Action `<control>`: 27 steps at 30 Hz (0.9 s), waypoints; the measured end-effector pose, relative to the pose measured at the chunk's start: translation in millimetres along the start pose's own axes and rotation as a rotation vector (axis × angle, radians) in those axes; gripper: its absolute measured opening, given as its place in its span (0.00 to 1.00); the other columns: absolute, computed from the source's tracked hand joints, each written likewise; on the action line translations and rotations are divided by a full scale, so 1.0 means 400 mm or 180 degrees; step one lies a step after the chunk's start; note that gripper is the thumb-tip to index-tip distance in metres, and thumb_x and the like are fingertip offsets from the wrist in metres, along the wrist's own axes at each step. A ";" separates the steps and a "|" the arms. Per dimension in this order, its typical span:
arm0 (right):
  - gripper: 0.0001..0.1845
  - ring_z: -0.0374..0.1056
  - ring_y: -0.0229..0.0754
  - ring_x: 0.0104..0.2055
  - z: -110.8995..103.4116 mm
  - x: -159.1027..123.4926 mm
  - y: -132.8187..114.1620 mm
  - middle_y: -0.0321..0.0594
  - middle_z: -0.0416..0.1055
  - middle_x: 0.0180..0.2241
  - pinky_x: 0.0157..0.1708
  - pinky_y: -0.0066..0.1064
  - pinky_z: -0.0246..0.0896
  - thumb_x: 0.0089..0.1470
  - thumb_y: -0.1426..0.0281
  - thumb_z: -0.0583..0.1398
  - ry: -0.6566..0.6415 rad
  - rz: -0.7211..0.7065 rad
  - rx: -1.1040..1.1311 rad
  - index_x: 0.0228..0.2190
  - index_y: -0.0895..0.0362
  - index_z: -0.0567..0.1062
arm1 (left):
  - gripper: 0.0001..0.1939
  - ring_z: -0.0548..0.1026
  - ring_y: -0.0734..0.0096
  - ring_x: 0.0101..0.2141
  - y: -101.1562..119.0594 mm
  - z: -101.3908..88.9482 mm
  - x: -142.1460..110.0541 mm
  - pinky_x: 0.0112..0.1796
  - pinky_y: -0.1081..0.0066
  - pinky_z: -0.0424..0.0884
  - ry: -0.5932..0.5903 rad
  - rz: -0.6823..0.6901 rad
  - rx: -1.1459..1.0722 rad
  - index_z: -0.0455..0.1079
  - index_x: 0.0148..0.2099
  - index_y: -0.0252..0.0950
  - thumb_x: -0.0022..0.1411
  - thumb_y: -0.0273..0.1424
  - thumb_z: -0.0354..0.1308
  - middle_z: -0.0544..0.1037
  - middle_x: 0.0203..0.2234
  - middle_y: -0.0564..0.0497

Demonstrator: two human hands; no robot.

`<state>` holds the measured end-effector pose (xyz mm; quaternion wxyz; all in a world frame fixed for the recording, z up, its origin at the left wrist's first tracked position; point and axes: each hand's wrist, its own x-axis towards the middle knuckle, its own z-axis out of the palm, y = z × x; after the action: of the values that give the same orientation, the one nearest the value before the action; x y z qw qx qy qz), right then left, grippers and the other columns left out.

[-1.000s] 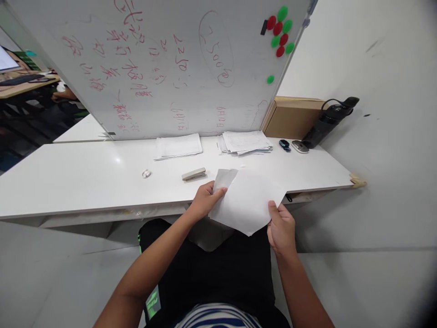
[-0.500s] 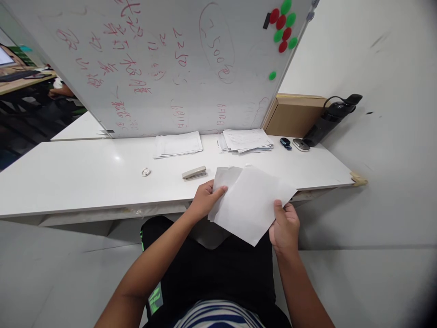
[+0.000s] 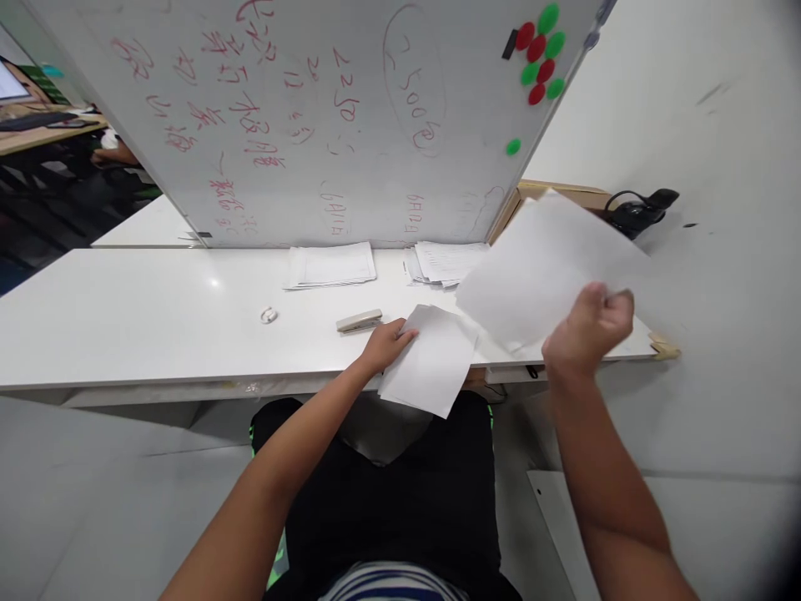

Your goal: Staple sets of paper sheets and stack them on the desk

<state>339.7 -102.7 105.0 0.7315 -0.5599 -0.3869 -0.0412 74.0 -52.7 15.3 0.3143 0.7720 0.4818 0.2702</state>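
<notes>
My left hand [image 3: 389, 344] is closed, thumb on top, on a few white paper sheets [image 3: 431, 363] held over the desk's front edge and my lap. Lifted at the right, my right hand [image 3: 588, 330] grips separate white paper [image 3: 544, 267] by its lower right side; I cannot tell how many sheets that is. A pale stapler [image 3: 359, 321] lies just left of my left hand's fingers. Two paper stacks rest at the back of the desk: a left stack [image 3: 331, 265] and a right stack [image 3: 447, 260] with faint print, partly covered by the lifted paper.
A whiteboard [image 3: 313, 167] with red writing and round magnets stands behind the white desk [image 3: 143, 325]. A small white ring-like item [image 3: 269, 315] lies at left. Behind the lifted paper are a cardboard box [image 3: 576, 192] and a black bottle [image 3: 638, 215]. A wall [image 3: 719, 292] bounds the right.
The papers, overlapping between both hands before, are now apart. My right hand has carried its paper up and to the right, while my left hand stays near the same spot with the other sheets.
</notes>
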 end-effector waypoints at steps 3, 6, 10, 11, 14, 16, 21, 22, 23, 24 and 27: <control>0.21 0.67 0.45 0.46 0.116 0.101 0.030 0.48 0.72 0.40 0.50 0.41 0.58 0.63 0.59 0.48 -0.0195 -0.1340 -0.0612 0.41 0.60 0.72 | 0.15 0.69 0.66 0.28 0.001 -0.003 0.000 0.28 0.71 0.59 -0.0030 -0.0042 -0.0060 0.63 0.30 0.38 0.63 0.42 0.49 0.71 0.24 0.54; 0.18 0.62 0.45 0.56 0.230 0.161 0.069 0.46 0.73 0.46 0.54 0.42 0.53 0.63 0.64 0.47 -0.1382 -0.2482 -0.1221 0.44 0.57 0.73 | 0.15 0.69 0.67 0.28 0.000 -0.001 0.005 0.28 0.71 0.58 0.0004 -0.0082 0.0026 0.63 0.29 0.38 0.63 0.42 0.49 0.71 0.24 0.54; 0.16 0.56 0.46 0.60 0.343 0.175 0.131 0.40 0.70 0.52 0.56 0.45 0.48 0.63 0.65 0.50 -0.2203 -0.2583 -0.1499 0.44 0.53 0.74 | 0.14 0.68 0.67 0.26 -0.008 0.007 0.013 0.27 0.71 0.57 0.0101 -0.0053 0.0091 0.64 0.30 0.38 0.63 0.41 0.50 0.70 0.21 0.54; 0.15 0.55 0.47 0.61 0.360 0.168 0.149 0.41 0.69 0.54 0.56 0.45 0.47 0.63 0.65 0.50 -0.2347 -0.2520 -0.1491 0.44 0.52 0.74 | 0.14 0.68 0.66 0.26 -0.010 0.008 0.014 0.27 0.70 0.56 0.0104 -0.0053 0.0084 0.65 0.30 0.38 0.63 0.42 0.50 0.70 0.21 0.54; 0.15 0.52 0.47 0.62 0.383 0.131 0.210 0.41 0.64 0.57 0.56 0.45 0.46 0.63 0.66 0.50 -0.2845 -0.2331 -0.1452 0.46 0.51 0.74 | 0.14 0.69 0.65 0.27 -0.010 0.008 0.015 0.28 0.70 0.57 0.0097 -0.0093 0.0041 0.66 0.31 0.38 0.63 0.42 0.50 0.71 0.22 0.53; 0.16 0.54 0.48 0.61 0.377 0.098 0.259 0.43 0.63 0.58 0.55 0.45 0.49 0.62 0.69 0.50 -0.3264 -0.2246 -0.1533 0.47 0.51 0.74 | 0.14 0.69 0.65 0.27 -0.007 0.005 0.014 0.28 0.70 0.58 0.0087 -0.0129 0.0025 0.66 0.32 0.38 0.64 0.42 0.49 0.71 0.23 0.53; 0.23 0.64 0.50 0.49 0.339 0.037 0.373 0.48 0.70 0.50 0.46 0.42 0.59 0.56 0.77 0.50 -0.3293 -0.1628 -0.2109 0.52 0.56 0.72 | 0.15 0.69 0.65 0.28 0.000 0.000 0.013 0.28 0.70 0.57 0.0059 -0.0169 -0.0048 0.65 0.31 0.38 0.64 0.42 0.49 0.71 0.23 0.53; 0.25 0.64 0.50 0.48 0.333 0.032 0.385 0.48 0.70 0.49 0.45 0.42 0.59 0.55 0.77 0.50 -0.3217 -0.1517 -0.2139 0.53 0.56 0.71 | 0.15 0.69 0.65 0.27 -0.001 0.000 0.014 0.28 0.70 0.57 0.0057 -0.0184 -0.0050 0.65 0.30 0.38 0.64 0.42 0.49 0.71 0.23 0.53; 0.26 0.64 0.50 0.47 0.329 0.029 0.392 0.48 0.70 0.49 0.45 0.42 0.59 0.54 0.77 0.50 -0.3172 -0.1457 -0.2159 0.53 0.56 0.71 | 0.15 0.69 0.65 0.27 -0.001 0.001 0.014 0.27 0.70 0.57 0.0055 -0.0195 -0.0041 0.64 0.30 0.38 0.64 0.42 0.49 0.71 0.23 0.53; 0.26 0.63 0.51 0.47 0.327 0.027 0.393 0.49 0.70 0.49 0.45 0.42 0.59 0.54 0.77 0.50 -0.3157 -0.1444 -0.2198 0.53 0.56 0.71 | 0.15 0.69 0.65 0.27 -0.002 0.002 0.015 0.27 0.70 0.57 0.0061 -0.0197 -0.0022 0.64 0.30 0.38 0.64 0.43 0.49 0.71 0.23 0.53; 0.25 0.62 0.54 0.47 0.334 0.022 0.372 0.52 0.68 0.49 0.44 0.45 0.57 0.55 0.74 0.49 -0.3208 -0.1456 -0.2519 0.53 0.56 0.71 | 0.16 0.68 0.66 0.26 -0.006 0.005 0.016 0.27 0.70 0.57 0.0114 -0.0182 0.0052 0.64 0.29 0.38 0.63 0.43 0.49 0.70 0.22 0.53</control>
<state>350.0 69.3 3.0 0.1749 -0.6403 -0.7450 -0.0674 76.6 -46.4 12.8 0.3069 0.7555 0.5115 0.2710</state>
